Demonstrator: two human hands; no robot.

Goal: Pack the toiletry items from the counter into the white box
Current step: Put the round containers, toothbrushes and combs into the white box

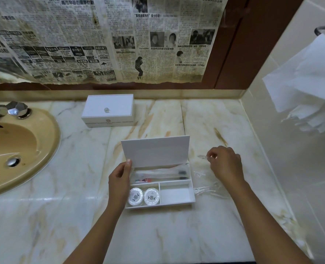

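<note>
My left hand (119,177) grips the left edge of the raised lid of the shallow white compartmented box (176,201), which sits open on the marble counter (196,235). Two round white wrapped soaps (143,196) lie in its front left compartment; wrapped toothbrushes (160,175) fill the long rear one. My right hand (224,164) pinches a small clear plastic-wrapped item (203,157) just right of the box. It looks featherlight, crinkly and slippery, so I judge a pinch at the wrapper's end holds best.
</note>
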